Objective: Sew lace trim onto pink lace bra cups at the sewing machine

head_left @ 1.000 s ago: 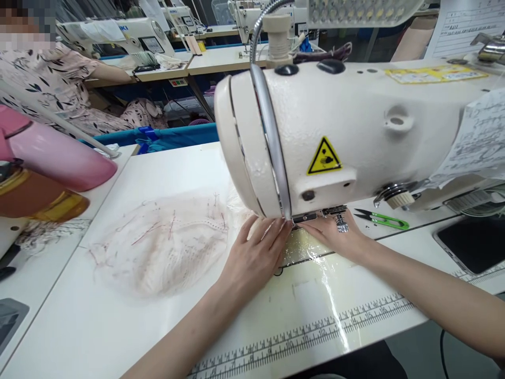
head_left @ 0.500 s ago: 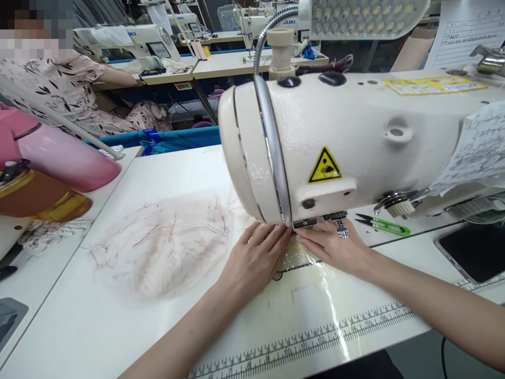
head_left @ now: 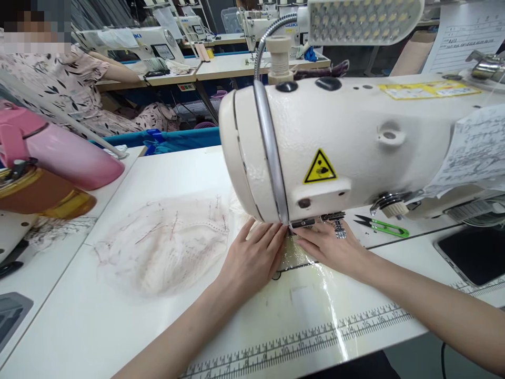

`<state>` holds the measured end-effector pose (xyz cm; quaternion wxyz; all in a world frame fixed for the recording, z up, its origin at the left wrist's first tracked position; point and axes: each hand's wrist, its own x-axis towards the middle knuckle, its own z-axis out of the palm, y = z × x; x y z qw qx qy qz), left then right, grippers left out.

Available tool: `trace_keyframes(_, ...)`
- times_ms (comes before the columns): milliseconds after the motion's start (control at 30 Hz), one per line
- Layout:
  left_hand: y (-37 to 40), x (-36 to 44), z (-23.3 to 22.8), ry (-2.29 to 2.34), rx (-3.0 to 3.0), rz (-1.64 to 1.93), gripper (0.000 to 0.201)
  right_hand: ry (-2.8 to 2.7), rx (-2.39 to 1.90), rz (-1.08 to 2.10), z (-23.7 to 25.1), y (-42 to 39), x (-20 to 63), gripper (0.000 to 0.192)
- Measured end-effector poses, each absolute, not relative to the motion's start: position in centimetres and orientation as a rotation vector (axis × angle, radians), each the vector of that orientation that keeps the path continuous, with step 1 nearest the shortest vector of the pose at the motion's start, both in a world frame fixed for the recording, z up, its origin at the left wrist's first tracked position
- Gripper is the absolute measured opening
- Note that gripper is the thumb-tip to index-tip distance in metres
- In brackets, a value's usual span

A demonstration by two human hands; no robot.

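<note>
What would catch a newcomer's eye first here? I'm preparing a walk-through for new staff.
The big cream-white sewing machine head with its yellow triangular warning sticker fills the middle and right. Just below it, the left hand and right hand lie flat on sheer pale pink fabric that spreads to the left over the white table. At far left sits a glossy pink rounded object.
</note>
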<state>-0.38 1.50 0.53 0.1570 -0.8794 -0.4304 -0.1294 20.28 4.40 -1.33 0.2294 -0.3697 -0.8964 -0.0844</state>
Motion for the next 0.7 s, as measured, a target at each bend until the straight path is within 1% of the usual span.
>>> trace_keyframes(333, 1.5, -0.2, 0.6, -1.295, -2.537, -0.327, 0.035, -2.539, -1.095, -0.471, 0.0, 3.6, 19.8, 0.030)
trace_keyframes(533, 1.6, -0.4, 0.5, -1.308, -2.560, -0.328, 0.036, -2.590, -1.107, -0.335, 0.2, 3.9, 20.6, 0.029)
trace_keyframes(700, 1.1, -0.2, 0.3, -1.305, -2.525, -0.311, 0.036, -2.481, -1.087, -0.256, -1.0, 4.7, 21.7, 0.030)
